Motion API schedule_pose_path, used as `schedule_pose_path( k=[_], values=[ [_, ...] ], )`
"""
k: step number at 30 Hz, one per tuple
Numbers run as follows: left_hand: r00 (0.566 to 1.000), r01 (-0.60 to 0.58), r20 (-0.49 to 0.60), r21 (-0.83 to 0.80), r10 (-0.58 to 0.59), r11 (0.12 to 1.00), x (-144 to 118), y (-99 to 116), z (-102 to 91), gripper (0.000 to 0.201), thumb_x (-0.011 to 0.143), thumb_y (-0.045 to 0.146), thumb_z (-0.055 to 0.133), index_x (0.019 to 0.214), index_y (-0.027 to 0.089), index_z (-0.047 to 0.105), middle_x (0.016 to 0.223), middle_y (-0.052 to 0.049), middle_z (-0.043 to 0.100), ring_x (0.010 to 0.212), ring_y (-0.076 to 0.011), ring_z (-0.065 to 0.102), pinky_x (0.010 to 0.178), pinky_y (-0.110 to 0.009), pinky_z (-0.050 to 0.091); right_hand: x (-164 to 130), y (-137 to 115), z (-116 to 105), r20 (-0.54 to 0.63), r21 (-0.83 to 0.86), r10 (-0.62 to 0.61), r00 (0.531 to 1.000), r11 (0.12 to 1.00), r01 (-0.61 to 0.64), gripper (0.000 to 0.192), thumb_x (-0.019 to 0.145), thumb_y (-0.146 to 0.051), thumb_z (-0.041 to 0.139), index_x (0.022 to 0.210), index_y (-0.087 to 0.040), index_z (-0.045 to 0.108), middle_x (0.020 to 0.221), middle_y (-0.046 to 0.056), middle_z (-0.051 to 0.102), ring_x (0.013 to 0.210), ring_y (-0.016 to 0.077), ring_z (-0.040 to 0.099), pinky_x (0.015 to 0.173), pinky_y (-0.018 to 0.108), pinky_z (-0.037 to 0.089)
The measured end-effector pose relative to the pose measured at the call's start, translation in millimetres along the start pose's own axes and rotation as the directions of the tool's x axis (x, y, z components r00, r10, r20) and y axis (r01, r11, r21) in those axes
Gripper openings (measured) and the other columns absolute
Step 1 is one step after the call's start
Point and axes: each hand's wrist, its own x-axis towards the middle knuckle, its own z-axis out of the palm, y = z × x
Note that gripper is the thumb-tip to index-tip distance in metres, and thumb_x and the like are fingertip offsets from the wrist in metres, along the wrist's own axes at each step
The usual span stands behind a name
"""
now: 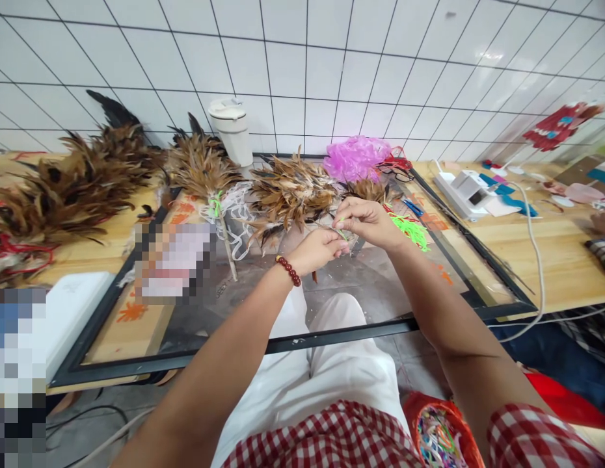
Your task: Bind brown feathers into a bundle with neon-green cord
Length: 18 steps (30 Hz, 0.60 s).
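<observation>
My left hand [322, 252], a red bead bracelet at its wrist, is closed in a pinch above the glass panel [195, 325]. Thin stalks and a brown feather tip [315, 277] show at its fingers. Close against it, my right hand [365, 221] pinches a thin green strand [340, 229]; the fingers partly hide what lies between them. Just behind both hands is a bundle of brown feathers [295, 188]. To the left, another feather bundle [200, 162] is fixed on a stick [228, 250] with green string. Bright green strings [412, 231] lie right of my right hand.
A white lidded cup [233, 133] and a pink plastic bag [356, 158] stand behind. More feathers [73, 188] fill the left side. At right are a white power strip [458, 192] and a cable [534, 260]. A red bin [443, 432] of scraps sits below.
</observation>
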Motion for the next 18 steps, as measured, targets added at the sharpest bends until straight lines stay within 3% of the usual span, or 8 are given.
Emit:
schedule_pose_path(
  k=[4, 7, 10, 12, 15, 18],
  values=[
    [0.994, 0.031, 0.107, -0.043, -0.026, 0.999, -4.6, 4.7, 3.4, 0.016, 0.076, 0.021, 0.061, 0.063, 0.012, 0.066, 0.049, 0.003, 0.049, 0.041, -0.0038, 0.037, 0.042, -0.018, 0.026, -0.4, 9.1, 3.3, 0.054, 0.167, 0.141, 0.989, 0.975, -0.148, 0.020, 0.072, -0.040, 0.075, 0.070, -0.020, 0.072, 0.074, 0.001, 0.061, 0.071, 0.0130, 0.054, 0.070, 0.029, 0.045],
    [0.995, -0.002, 0.097, -0.109, 0.012, 0.994, -4.7, 3.7, 5.0, 0.017, 0.076, 0.026, 0.063, 0.066, 0.012, 0.066, 0.051, 0.002, 0.050, 0.042, -0.0042, 0.041, 0.041, -0.018, 0.027, -0.6, 21.4, 7.9, 0.031, 0.250, 0.249, 0.968, 0.936, -0.248, 0.024, 0.066, -0.041, 0.077, 0.065, -0.018, 0.069, 0.071, 0.000, 0.060, 0.067, 0.0119, 0.052, 0.067, 0.029, 0.043],
    [0.997, -0.080, -0.028, -0.205, 0.076, 0.975, -1.5, 0.4, 3.7, 0.020, 0.076, 0.030, 0.064, 0.066, 0.012, 0.064, 0.052, 0.002, 0.050, 0.042, -0.0041, 0.041, 0.042, -0.018, 0.028, -0.9, 32.2, 9.5, -0.020, 0.224, 0.321, 0.947, 0.924, -0.309, 0.027, 0.064, -0.042, 0.076, 0.064, -0.017, 0.066, 0.068, 0.000, 0.058, 0.064, 0.0115, 0.050, 0.064, 0.028, 0.041],
    [0.981, -0.153, -0.154, -0.221, 0.120, 0.963, 2.3, -2.9, 1.0, 0.021, 0.076, 0.031, 0.064, 0.066, 0.013, 0.063, 0.052, 0.002, 0.050, 0.042, -0.0038, 0.039, 0.043, -0.018, 0.028, -0.6, 34.8, 8.8, -0.051, 0.148, 0.299, 0.953, 0.946, -0.289, 0.026, 0.068, -0.041, 0.072, 0.064, -0.016, 0.064, 0.067, -0.001, 0.056, 0.065, 0.0116, 0.050, 0.065, 0.028, 0.040],
    [0.926, -0.228, -0.338, -0.143, 0.169, 0.963, 9.4, -9.6, -4.6, 0.021, 0.078, 0.031, 0.061, 0.065, 0.014, 0.062, 0.052, 0.003, 0.048, 0.043, -0.0047, 0.037, 0.044, -0.020, 0.027, 0.2, 30.3, 7.6, -0.081, -0.027, 0.212, 0.974, 0.976, -0.215, 0.026, 0.072, -0.039, 0.069, 0.061, -0.016, 0.061, 0.067, 0.000, 0.054, 0.065, 0.0115, 0.048, 0.064, 0.027, 0.038],
    [0.863, -0.228, -0.470, -0.027, 0.189, 0.973, 14.8, -16.3, -10.2, 0.023, 0.078, 0.032, 0.059, 0.062, 0.015, 0.061, 0.051, 0.003, 0.049, 0.045, -0.0064, 0.039, 0.048, -0.021, 0.030, 0.8, 19.3, 9.6, -0.073, -0.189, 0.100, 0.992, 0.976, -0.113, 0.026, 0.076, -0.036, 0.067, 0.061, -0.017, 0.057, 0.068, 0.000, 0.053, 0.065, 0.0122, 0.048, 0.063, 0.027, 0.038]
  ],
)
